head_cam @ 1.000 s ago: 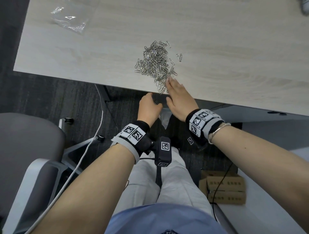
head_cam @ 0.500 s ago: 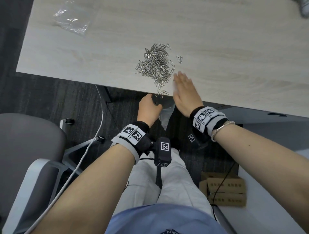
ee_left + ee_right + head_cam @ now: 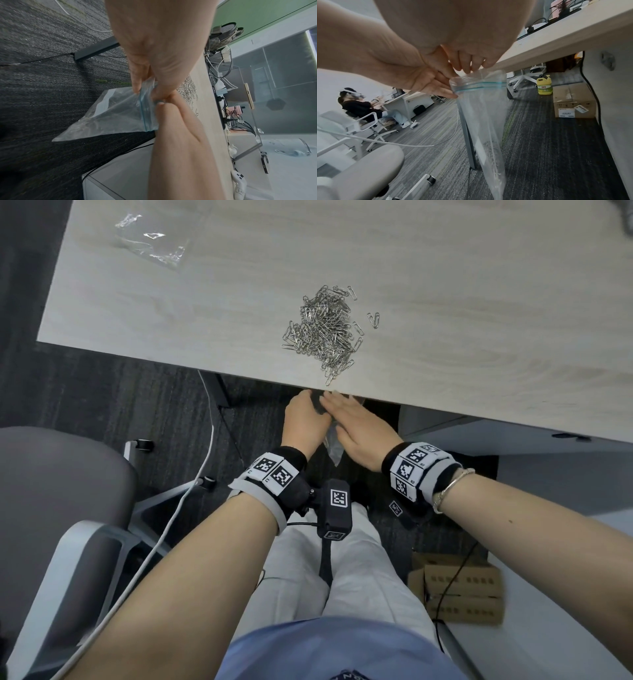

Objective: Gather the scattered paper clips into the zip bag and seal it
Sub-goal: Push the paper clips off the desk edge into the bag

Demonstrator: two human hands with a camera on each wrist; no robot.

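While pinching zip bag (image 3: 481,108) mouth with left hand (image 3: 305,422) and right hand (image 3: 356,429) fingers at centre frame, filling underway; next probably sweeping paper clips (image 3: 325,332) off desk (image 3: 479,302) edge.

Your paper clips (image 3: 325,333) lie heaped on the table (image 3: 479,302), near its front edge. Just below that edge, your 2 hands meet at the zip bag (image 3: 481,115), left hand (image 3: 305,422) left of right hand (image 3: 359,433); the bag hangs beneath them.
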